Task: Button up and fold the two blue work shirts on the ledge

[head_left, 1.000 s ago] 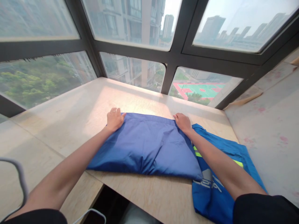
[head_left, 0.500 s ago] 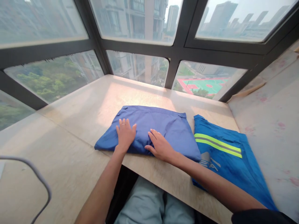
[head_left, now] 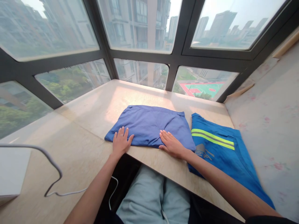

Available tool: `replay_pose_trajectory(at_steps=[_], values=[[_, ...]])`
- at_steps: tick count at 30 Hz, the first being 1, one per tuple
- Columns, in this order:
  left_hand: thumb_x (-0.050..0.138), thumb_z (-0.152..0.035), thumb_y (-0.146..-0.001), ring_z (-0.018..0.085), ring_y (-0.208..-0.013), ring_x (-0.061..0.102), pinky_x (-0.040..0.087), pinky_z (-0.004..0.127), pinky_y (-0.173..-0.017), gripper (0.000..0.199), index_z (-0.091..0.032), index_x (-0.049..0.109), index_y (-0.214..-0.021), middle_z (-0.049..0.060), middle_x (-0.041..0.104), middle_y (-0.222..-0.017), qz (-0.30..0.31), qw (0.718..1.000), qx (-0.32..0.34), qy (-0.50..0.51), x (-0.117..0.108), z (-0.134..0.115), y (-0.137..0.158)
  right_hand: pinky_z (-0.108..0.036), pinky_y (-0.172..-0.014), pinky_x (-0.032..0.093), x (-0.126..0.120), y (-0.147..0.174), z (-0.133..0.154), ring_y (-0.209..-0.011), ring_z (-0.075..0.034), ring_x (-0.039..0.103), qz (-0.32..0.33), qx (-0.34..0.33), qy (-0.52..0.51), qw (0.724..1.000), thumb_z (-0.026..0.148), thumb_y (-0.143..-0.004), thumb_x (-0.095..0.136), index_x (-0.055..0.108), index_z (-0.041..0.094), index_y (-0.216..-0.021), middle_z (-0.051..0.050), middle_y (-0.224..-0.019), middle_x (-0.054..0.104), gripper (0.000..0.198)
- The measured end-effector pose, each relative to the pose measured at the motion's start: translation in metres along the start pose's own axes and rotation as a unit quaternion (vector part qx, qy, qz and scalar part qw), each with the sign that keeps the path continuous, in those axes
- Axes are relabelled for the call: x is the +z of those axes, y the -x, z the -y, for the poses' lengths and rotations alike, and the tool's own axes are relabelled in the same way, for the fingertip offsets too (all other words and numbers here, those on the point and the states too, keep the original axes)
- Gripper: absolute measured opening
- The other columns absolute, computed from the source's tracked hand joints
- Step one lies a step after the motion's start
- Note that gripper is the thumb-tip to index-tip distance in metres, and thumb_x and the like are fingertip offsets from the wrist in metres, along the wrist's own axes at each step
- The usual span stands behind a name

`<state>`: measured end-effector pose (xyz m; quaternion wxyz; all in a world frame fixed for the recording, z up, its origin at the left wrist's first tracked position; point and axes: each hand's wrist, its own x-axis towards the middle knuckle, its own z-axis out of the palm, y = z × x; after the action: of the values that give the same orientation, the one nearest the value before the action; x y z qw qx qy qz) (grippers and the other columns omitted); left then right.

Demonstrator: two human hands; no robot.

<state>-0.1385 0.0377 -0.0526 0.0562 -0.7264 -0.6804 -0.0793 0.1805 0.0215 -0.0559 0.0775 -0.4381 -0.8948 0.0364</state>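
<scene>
A folded purple-blue garment [head_left: 149, 121] lies flat on the pale sill-like tabletop, its waistband-like edge facing the window. My left hand [head_left: 121, 141] rests with fingers spread on its near left part; a ring shows on one finger. On the near right part lies my right hand [head_left: 171, 143], palm down, fingers stretched out. Neither hand grips the cloth. Just right of it is a second folded garment [head_left: 224, 165], bright blue with a yellow-green and grey stripe and a grey print. My right forearm passes over its near left side.
The stone-patterned tabletop [head_left: 77, 149] ends at a front edge above my legs. At left, a grey cable [head_left: 52, 161] curves beside a white box-like object [head_left: 12, 174]. Dark window frames [head_left: 140, 56] stand behind, and a floral-papered wall [head_left: 263, 124] borders the right.
Both hands have slid over the purple-blue garment: the left toward its near edge, the right further to the right. The camera view has shifted, showing more of the white object.
</scene>
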Motion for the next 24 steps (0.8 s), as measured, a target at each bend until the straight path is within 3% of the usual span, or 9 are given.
replay_pose_trajectory(at_steps=[4, 7, 11, 14, 19, 24], values=[[0.029, -0.053, -0.099, 0.032, -0.145, 0.034, 0.027, 0.051, -0.118, 0.065, -0.014, 0.043, -0.149, 0.018, 0.037, -0.157, 0.007, 1.000, 0.003, -0.005, 0.000, 0.009, -0.012, -0.055, -0.113, 0.038, -0.004, 0.011, -0.005, -0.143, -0.035, 0.038, -0.027, -0.021, 0.035, 0.999, 0.038, -0.099, 0.051, 0.051, 0.008, -0.140, -0.024, -0.151, 0.043, 0.051], [0.029, -0.052, -0.099, 0.032, -0.146, 0.032, 0.026, 0.050, -0.118, 0.064, -0.014, 0.042, -0.150, 0.018, 0.035, -0.157, 0.022, 1.000, 0.012, 0.000, -0.001, 0.019, -0.018, -0.047, -0.106, 0.048, -0.006, 0.021, -0.004, -0.132, -0.028, 0.053, -0.049, -0.065, 0.035, 0.996, 0.024, -0.100, 0.048, 0.064, 0.014, -0.123, -0.018, -0.136, 0.060, 0.030], [0.028, -0.049, -0.100, 0.031, -0.147, 0.031, 0.025, 0.049, -0.118, 0.064, -0.012, 0.040, -0.150, 0.017, 0.034, -0.158, 0.036, 0.999, 0.032, 0.001, -0.002, 0.031, -0.024, -0.035, -0.086, 0.055, -0.015, 0.028, 0.002, -0.110, -0.023, 0.066, -0.032, -0.060, 0.074, 0.995, 0.013, -0.099, 0.044, 0.069, 0.013, -0.105, -0.016, -0.120, 0.069, 0.025], [0.028, -0.050, -0.100, 0.030, -0.147, 0.030, 0.024, 0.049, -0.119, 0.064, -0.012, 0.039, -0.151, 0.017, 0.034, -0.158, 0.042, 0.998, 0.041, 0.001, -0.003, 0.036, -0.026, -0.030, -0.075, 0.050, -0.029, 0.027, 0.008, -0.097, -0.021, 0.067, 0.018, -0.069, 0.104, 0.992, 0.009, -0.097, 0.046, 0.068, 0.011, -0.099, -0.015, -0.111, 0.070, 0.022], [0.028, -0.051, -0.100, 0.029, -0.148, 0.030, 0.023, 0.047, -0.119, 0.064, -0.015, 0.038, -0.151, 0.016, 0.033, -0.159, 0.047, 0.998, 0.028, 0.003, -0.003, 0.041, -0.030, -0.028, -0.071, 0.042, -0.045, 0.026, 0.010, -0.084, -0.018, 0.064, 0.067, -0.087, 0.119, 0.987, 0.010, -0.097, 0.046, 0.065, 0.014, -0.091, -0.010, -0.093, 0.070, 0.021], [0.028, -0.050, -0.100, 0.029, -0.147, 0.031, 0.024, 0.047, -0.119, 0.063, -0.016, 0.039, -0.151, 0.015, 0.035, -0.158, 0.035, 0.999, 0.027, 0.004, 0.001, 0.045, -0.031, -0.032, -0.078, 0.045, -0.040, 0.033, 0.019, -0.094, -0.021, 0.064, 0.021, -0.074, 0.092, 0.993, 0.012, -0.098, 0.047, 0.064, 0.014, -0.095, -0.013, -0.106, 0.068, 0.018]])
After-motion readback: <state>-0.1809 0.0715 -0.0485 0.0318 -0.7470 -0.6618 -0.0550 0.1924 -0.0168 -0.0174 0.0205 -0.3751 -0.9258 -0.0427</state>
